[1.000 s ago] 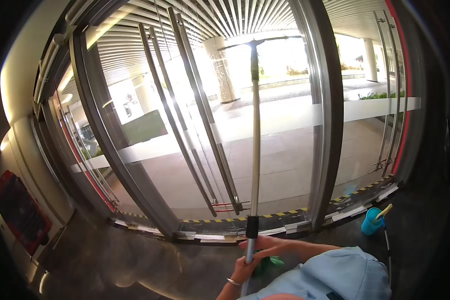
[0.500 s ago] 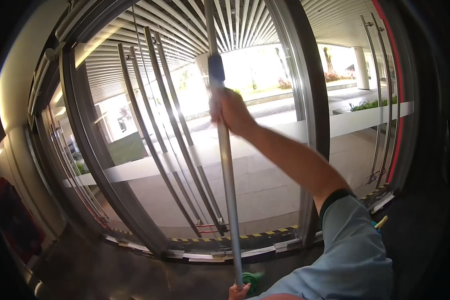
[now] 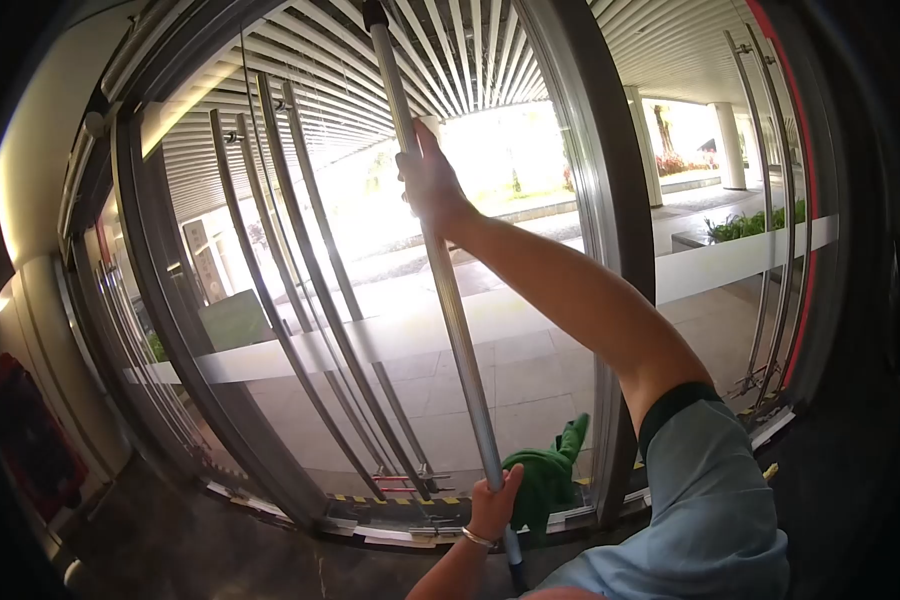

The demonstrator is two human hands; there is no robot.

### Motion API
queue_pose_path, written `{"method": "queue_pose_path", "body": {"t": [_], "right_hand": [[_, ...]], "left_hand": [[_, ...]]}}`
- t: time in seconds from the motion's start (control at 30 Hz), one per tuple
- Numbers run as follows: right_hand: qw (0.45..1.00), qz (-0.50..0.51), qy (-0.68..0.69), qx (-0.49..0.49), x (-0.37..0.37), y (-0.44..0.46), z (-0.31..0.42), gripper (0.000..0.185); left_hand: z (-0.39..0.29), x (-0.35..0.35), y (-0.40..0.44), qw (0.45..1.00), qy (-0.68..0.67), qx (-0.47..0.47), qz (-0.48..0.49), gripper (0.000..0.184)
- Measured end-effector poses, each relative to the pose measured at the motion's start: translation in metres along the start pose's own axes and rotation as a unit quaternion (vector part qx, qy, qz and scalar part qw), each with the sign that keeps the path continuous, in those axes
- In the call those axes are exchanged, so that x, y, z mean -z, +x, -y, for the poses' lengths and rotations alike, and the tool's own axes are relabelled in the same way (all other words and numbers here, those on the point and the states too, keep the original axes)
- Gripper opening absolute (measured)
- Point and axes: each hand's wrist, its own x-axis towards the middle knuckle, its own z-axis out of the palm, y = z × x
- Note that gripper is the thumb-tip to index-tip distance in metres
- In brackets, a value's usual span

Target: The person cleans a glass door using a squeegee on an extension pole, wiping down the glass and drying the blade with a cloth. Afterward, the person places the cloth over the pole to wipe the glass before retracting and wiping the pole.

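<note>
Before the glass door [image 3: 530, 375], the long pole [image 3: 457, 340] is held raised and slightly tilted, right hand [image 3: 436, 195] curled round it high up, left hand [image 3: 492, 507] gripping low beside a green cloth [image 3: 545, 485], seemingly being positioned, any shift calling for coordinated hands.

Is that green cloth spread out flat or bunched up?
Bunched up: the green cloth hangs in loose folds beside the left hand, one end sticking up.

Spreading out as a dark, smooth, glossy floor [image 3: 205, 540]; catching faint pale reflections; bearing flat white rectangular strips [image 3: 400, 541] along its edge, below the tall dark metal door frame [image 3: 625, 190].
</note>
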Motion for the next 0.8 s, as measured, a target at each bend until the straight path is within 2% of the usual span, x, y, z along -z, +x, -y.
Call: {"method": "queue_pose_path", "body": {"t": [0.03, 0.1, 0.17, 0.23, 0.3, 0.5, 0.57, 0.63, 0.77, 0.8], "right_hand": [[0.999, -0.027, -0.007, 0.041, 0.001, 0.016, -0.011, 0.059], [0.998, -0.046, 0.002, 0.031, 0.006, 0.034, -0.016, 0.055], [0.996, -0.046, 0.011, 0.071, 0.011, 0.045, -0.022, 0.054], [0.996, -0.054, 0.015, 0.070, 0.016, 0.048, -0.017, 0.051], [0.997, 0.001, -0.040, 0.062, 0.024, 0.051, -0.015, 0.059], [0.994, -0.016, -0.098, 0.040, 0.023, 0.059, -0.011, 0.059], [0.991, -0.017, -0.120, 0.055, 0.024, 0.049, -0.012, 0.059], [0.991, -0.003, -0.128, 0.028, 0.024, 0.036, -0.010, 0.060], [0.993, -0.022, -0.118, 0.023, 0.011, 0.008, -0.037, 0.060], [0.995, -0.007, -0.070, -0.070, 0.009, -0.021, -0.017, 0.060]], "left_hand": [[-0.006, -0.004, 0.005, 1.000, 0.001, 0.001, 0.000, 0.046], [-0.017, -0.011, 0.013, 0.999, -0.041, -0.004, -0.002, 0.046], [-0.032, -0.018, 0.015, 0.999, -0.038, -0.014, -0.002, 0.046], [-0.040, -0.021, 0.019, 0.999, -0.036, -0.025, -0.003, 0.045], [-0.042, -0.022, 0.024, 0.999, -0.031, -0.023, 0.013, 0.044], [-0.060, -0.020, 0.030, 0.996, -0.078, 0.020, 0.027, 0.042], [-0.046, -0.019, 0.032, 0.997, -0.069, 0.011, 0.024, 0.042], [-0.040, -0.014, 0.024, 0.998, -0.058, 0.004, 0.022, 0.042], [-0.017, -0.003, -0.009, 0.996, -0.060, 0.048, 0.034, 0.040], [-0.003, 0.002, -0.020, 0.996, -0.056, 0.059, 0.035, 0.041]]}}
